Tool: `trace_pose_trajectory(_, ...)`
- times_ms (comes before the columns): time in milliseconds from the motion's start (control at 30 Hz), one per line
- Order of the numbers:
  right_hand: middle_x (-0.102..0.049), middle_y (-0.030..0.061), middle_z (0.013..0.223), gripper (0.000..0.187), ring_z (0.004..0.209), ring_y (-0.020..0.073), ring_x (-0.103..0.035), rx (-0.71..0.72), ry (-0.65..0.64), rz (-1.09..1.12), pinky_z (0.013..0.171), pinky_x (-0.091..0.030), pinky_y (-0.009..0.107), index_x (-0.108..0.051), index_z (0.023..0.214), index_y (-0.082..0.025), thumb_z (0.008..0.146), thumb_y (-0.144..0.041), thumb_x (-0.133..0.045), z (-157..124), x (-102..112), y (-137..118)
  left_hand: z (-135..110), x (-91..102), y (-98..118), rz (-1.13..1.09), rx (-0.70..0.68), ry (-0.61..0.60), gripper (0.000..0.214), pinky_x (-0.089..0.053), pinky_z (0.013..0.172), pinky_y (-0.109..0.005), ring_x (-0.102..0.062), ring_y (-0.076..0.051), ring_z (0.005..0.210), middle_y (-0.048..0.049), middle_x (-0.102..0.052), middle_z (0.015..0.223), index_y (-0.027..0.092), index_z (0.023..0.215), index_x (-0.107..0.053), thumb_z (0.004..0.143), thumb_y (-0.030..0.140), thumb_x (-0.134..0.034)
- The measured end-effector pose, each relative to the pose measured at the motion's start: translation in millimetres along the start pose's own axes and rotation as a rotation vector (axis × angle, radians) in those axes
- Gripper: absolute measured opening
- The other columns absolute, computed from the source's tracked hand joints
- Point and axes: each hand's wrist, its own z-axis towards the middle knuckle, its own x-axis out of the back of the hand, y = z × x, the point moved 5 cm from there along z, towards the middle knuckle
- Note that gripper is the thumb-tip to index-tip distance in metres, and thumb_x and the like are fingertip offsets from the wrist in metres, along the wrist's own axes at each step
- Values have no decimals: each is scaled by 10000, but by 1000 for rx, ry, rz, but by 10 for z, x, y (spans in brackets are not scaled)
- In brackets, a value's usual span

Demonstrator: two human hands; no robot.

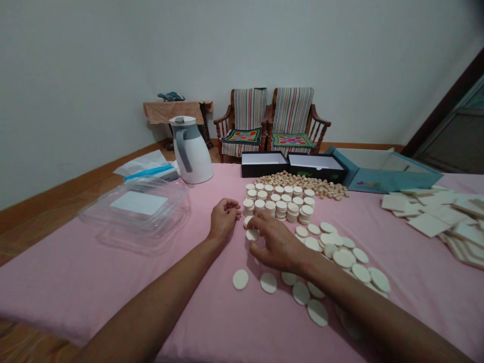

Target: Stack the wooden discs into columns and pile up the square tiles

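My left hand rests on the pink cloth with its fingers curled in, just left of the stacked round discs; I cannot see anything in it. My right hand lies palm down over loose pale discs, its thumb and forefinger pinched on a small round disc at the stack's near left corner. More loose flat discs spread to the right and in front of that hand.
A pile of small wooden beads lies behind the stacks, with two open black boxes and a teal box. Square tiles sit far right. A white jug and clear plastic containers stand left. Two armchairs are behind.
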Motion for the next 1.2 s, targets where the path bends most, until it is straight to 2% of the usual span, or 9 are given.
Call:
trace_pose_trajectory(100, -520, 84, 944, 194, 833, 188, -501, -99, 105, -88, 700, -381, 290, -544, 951, -143, 783, -238, -518, 109, 50, 126, -8, -2, 20, 17, -4, -8, 174, -453, 519, -200, -575, -83, 555, -11, -619, 726, 134, 766, -566, 595, 114, -538)
trace_pose_trajectory(367, -561, 110, 983, 260, 825, 209, -553, -155, 44, -258, 659, -386, 291, -557, 997, -135, 833, -334, -531, 291, -116, 190, 21, 19, -14, 52, -19, -24, 165, -451, 508, -194, -582, -87, 558, -13, -628, 719, 136, 769, -573, 608, 126, -534)
trace_pose_trajectory(567, -567, 106, 992, 270, 811, 208, -568, -167, 36, -251, 638, -380, 291, -565, 1010, -139, 828, -338, -550, 300, -126, 220, 19, 14, -24, 47, -15, -33, 157, -455, 502, -194, -584, -89, 551, -14, -628, 701, 133, 763, -576, 612, 135, -534)
trace_pose_trajectory(733, -579, 89, 954, 211, 812, 192, -552, -152, 62, -161, 649, -366, 285, -590, 971, -157, 851, -315, -519, 220, 9, 168, 15, 5, -15, 38, -13, -36, 157, -445, 489, -187, -574, -81, 536, -10, -627, 696, 135, 759, -580, 611, 122, -531)
trace_pose_trajectory(833, -594, 53, 877, 132, 772, 153, -540, -13, -115, 7, 663, -369, 260, -614, 913, -164, 810, -217, -551, 111, 6, 14, 15, -3, -27, 32, -11, -28, 156, -438, 482, -185, -567, -78, 526, -8, -626, 692, 136, 746, -578, 606, 104, -517)
trace_pose_trajectory(900, -599, 43, 900, 206, 782, 143, -543, 97, -282, 125, 671, -380, 245, -621, 963, -170, 759, -174, -594, 0, -38, -121, 16, -6, -38, 26, -12, -19, 156, -432, 480, -182, -562, -73, 520, -6, -625, 689, 138, 742, -576, 607, 94, -509)
trace_pose_trajectory(967, -594, 47, 958, 316, 803, 147, -550, 142, -392, 179, 672, -391, 242, -612, 1034, -178, 718, -158, -627, -107, -82, -221, 17, -9, -47, 24, -13, -14, 157, -432, 483, -184, -561, -72, 518, -7, -626, 690, 138, 741, -578, 611, 88, -507)
trace_pose_trajectory(1100, -572, 45, 1013, 328, 857, 160, -558, 167, -441, 183, 705, -404, 251, -614, 1047, -211, 723, -183, -650, -220, -155, -328, 17, -8, -48, 27, -11, -17, 155, -434, 484, -188, -569, -76, 525, -12, -630, 702, 138, 745, -583, 619, 86, -508)
trace_pose_trajectory(1200, -568, 51, 999, 301, 856, 174, -558, 134, -419, 151, 704, -410, 266, -611, 1024, -205, 745, -304, -669, -236, -197, -360, 15, -6, -36, 33, -10, -23, 149, -436, 484, -188, -572, -79, 529, -14, -631, 701, 137, 746, -585, 621, 91, -518)
